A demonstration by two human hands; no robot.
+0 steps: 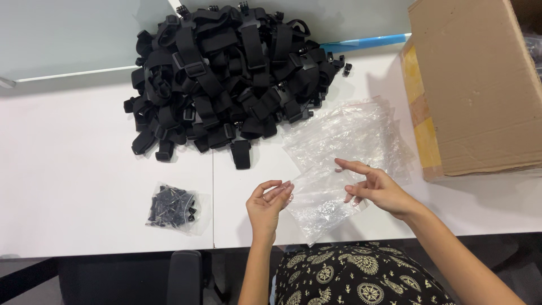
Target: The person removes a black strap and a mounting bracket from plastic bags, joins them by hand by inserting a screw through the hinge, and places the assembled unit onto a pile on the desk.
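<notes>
The left hand (266, 206) and right hand (377, 189) pinched a clear bag (322, 200) at mid-frame, fingers clamped on its edges; the slick film could slip free.

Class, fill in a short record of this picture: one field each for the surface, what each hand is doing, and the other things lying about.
surface: white table
left hand: pinches one edge of a clear bag
right hand: fingers on the bag's opposite edge
bag contents: cannot tell
bag stack: clear bags lying behind the hands
straps: large pile of black straps with buckles, at the far side
small bag: clear, filled with small black parts, left of the hands
box: brown cardboard, at the right
</notes>
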